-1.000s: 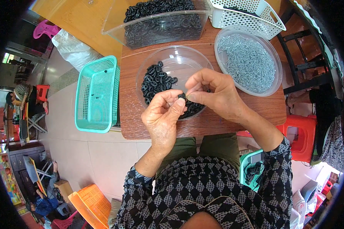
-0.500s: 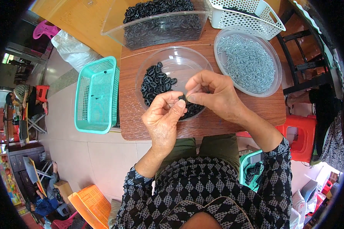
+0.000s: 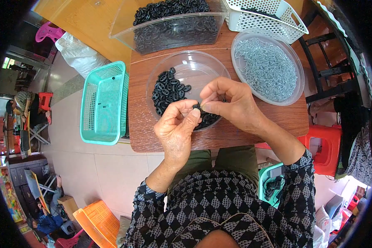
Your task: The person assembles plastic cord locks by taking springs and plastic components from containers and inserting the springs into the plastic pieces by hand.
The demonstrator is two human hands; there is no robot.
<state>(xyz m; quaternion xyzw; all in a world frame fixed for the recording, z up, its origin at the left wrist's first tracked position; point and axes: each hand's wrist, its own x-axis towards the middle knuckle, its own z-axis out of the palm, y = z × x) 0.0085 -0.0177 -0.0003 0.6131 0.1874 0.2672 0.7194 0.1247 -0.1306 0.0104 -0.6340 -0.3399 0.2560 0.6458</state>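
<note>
- Centrally, one small black piece (image 3: 196,106), clamped between thumb and forefinger of the left hand (image 3: 174,130); it sits at the fingertips, partly covered by them, its exact form unclear.
- Right hand (image 3: 233,101): thumb and forefinger close together, just at the right side of that piece; whether they clamp anything of their own cannot be told.
- Beneath the hands: round clear tray (image 3: 202,70), shallow, holding black two-holed links (image 3: 165,89), heaped at its left and lower parts; the held piece is above this tray.
- Under the tray: wood-grain table (image 3: 151,138), brown, rounded corners.
- Right of the tray, beyond the right hand: round translucent tub (image 3: 300,82), spread with small silvery metal parts (image 3: 268,68).
- Beyond the tray: oblong clear bin (image 3: 122,29), bearing a large heap of black links.
- Beside that bin: white perforated basket (image 3: 242,21), dark items within.
- Left of the table: turquoise mesh basket (image 3: 103,138), a few small dark bits inside.
- Right of the table: red stool (image 3: 326,151).
- Lower left: orange perforated crate (image 3: 99,225); near it, a brown carton (image 3: 69,205).
- Writing: pale sacks (image 3: 323,221) at lower right carry reddish marks, too small to read.
</note>
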